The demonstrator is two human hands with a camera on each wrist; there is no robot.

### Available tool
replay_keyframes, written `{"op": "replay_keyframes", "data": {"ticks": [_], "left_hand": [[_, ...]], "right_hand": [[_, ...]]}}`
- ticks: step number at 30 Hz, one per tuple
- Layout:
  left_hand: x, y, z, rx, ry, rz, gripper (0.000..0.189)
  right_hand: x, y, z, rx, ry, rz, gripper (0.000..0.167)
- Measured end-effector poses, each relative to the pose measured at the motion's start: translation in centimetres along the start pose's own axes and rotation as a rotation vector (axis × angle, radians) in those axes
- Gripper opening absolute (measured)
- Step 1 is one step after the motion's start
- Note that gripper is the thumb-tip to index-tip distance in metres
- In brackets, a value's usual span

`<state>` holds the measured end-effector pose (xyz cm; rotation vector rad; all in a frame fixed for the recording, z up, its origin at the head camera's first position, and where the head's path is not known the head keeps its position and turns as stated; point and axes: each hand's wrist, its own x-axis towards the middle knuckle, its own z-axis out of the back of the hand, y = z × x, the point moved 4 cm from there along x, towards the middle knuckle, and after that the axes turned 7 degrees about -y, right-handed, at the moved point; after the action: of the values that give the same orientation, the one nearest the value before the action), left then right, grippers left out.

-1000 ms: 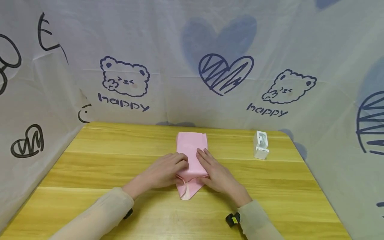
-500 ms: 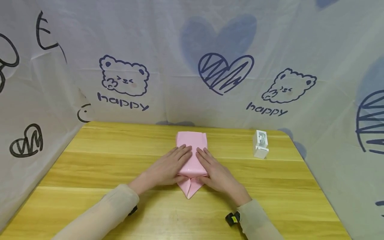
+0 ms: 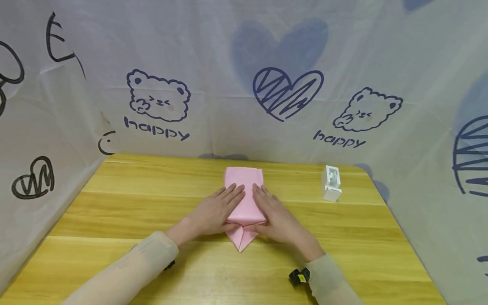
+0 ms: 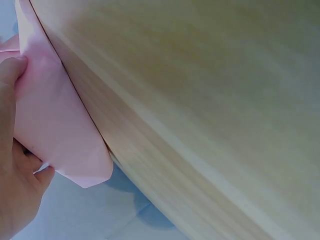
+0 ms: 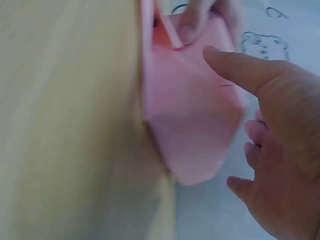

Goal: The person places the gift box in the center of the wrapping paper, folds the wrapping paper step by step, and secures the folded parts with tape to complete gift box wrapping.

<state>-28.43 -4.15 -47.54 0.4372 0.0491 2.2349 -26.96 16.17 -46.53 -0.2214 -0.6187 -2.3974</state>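
A box-shaped packet wrapped in pink paper (image 3: pixel 244 207) lies in the middle of the table. Its near end runs out into a pointed, triangular paper flap (image 3: pixel 241 240) with a crease down the middle. My left hand (image 3: pixel 218 212) rests along the packet's left side, fingers straight on top and thumb at the base of the flap. On the opposite side lies my right hand (image 3: pixel 280 220), its fingers extended over the top edge and its thumb near the flap. In the right wrist view, the pink packet (image 5: pixel 195 100) shows its slanted end folds beside the right thumb.
A small white tape dispenser (image 3: pixel 331 184) stands at the back right of the wooden table (image 3: pixel 152 178). Behind and beside the table hangs a white cloth (image 3: pixel 225 114) with drawn bears and hearts. A black wrist camera (image 3: pixel 299 277) sits at the right cuff.
The left fingers, curled before, have straightened onto the packet's top. The flap's loose left side has come in to form a neat point. My right hand has shifted slightly rightward.
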Motion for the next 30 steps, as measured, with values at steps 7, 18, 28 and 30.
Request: {"op": "replay_keyframes", "data": {"ticks": [7,18,28,30], "left_hand": [[-0.1,0.1,0.1,0.002,-0.024,-0.014,0.091],[0.0,0.1,-0.3,-0.038,-0.002,0.000,0.092],[0.0,0.1,-0.2,-0.035,0.001,0.002,0.090],[0.0,0.2,-0.1,-0.036,-0.001,0.003,0.089]], "right_hand": [[-2.3,3.5,2.2,-0.072,-0.155,0.197,0.060],[-4.4,5.9,-1.4,-0.206,0.242,0.361,0.042],[-3.8,5.9,-2.8,-0.283,0.304,0.476,0.047],[-3.7,6.1,-3.0,-0.315,0.301,0.503,0.045]]}}
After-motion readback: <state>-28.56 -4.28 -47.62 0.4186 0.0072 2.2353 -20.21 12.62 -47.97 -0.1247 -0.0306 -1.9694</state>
